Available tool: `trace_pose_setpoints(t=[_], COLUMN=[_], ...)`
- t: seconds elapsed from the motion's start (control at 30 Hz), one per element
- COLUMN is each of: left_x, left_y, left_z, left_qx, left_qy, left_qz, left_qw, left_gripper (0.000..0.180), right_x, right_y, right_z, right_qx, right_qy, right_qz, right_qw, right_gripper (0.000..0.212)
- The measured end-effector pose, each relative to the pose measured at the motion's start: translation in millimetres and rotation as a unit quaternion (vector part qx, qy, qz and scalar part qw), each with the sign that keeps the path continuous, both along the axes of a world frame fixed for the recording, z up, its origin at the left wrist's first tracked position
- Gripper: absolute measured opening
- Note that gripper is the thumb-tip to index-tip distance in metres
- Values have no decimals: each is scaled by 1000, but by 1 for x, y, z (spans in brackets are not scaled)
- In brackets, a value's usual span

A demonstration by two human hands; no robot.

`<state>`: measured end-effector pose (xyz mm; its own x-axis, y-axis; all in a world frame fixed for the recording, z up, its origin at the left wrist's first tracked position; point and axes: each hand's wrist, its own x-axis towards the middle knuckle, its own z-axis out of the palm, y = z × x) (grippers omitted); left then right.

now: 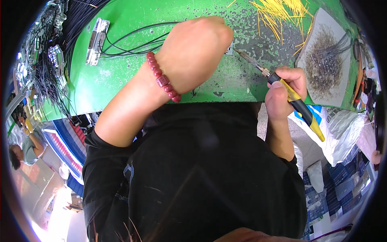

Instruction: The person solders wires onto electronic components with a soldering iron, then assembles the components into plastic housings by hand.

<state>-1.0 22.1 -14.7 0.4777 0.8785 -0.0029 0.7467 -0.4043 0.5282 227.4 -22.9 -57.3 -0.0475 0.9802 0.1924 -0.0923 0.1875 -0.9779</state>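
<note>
My right hand (pixel 286 92) grips a yellow-and-black soldering iron (pixel 296 101), its metal tip pointing up and left. The tip reaches close to a small pale piece (pixel 229 50) at the edge of my left hand (pixel 195 52). That left hand is curled with its back toward me, so its fingertips are hidden. Several black wires (pixel 141 46) run into it from the left. Their other end meets a clear, shiny strip-shaped part (pixel 96 42) lying on the green table (pixel 133 80). A red bead bracelet (pixel 163 81) circles my left wrist.
Yellow thin sticks or wires (pixel 278 14) lie loose at the far right. Beside them sits a grey board (pixel 322 68) covered in dark residue, with fine dark strands on it. Bundled black wires and clear parts (pixel 56 60) crowd the left edge. A white plastic bag (pixel 342 133) hangs below the table's right side.
</note>
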Motion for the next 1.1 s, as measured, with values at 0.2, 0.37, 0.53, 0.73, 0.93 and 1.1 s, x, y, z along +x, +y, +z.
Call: trace_pose_setpoints(t=[0.2,0.37,0.53,0.73,0.93,1.1], left_x=[0,0,0,0,1,-3], left_y=[2,3,4,4,1,2], left_z=[1,2,-1,-1,-1,-6], left_qx=[-14,-23,-13,-18,-20,-20], left_qy=[33,41,34,32,19,20], left_qz=[4,4,3,5,11,11], left_qw=[999,999,999,999,1000,1000], left_gripper=[10,11,12,12,12,12], right_x=[1,0,-3,-2,-2,3], right_y=[0,-1,0,2,-1,-1], right_z=[-1,2,3,4,0,-9], right_qx=[-3,-25,-38,-42,-19,8], right_qy=[-7,-37,-25,-49,-32,-3], right_qz=[2,0,7,24,-8,-7], right_qw=[1000,999,999,998,999,1000], right_gripper=[25,22,21,20,21,23])
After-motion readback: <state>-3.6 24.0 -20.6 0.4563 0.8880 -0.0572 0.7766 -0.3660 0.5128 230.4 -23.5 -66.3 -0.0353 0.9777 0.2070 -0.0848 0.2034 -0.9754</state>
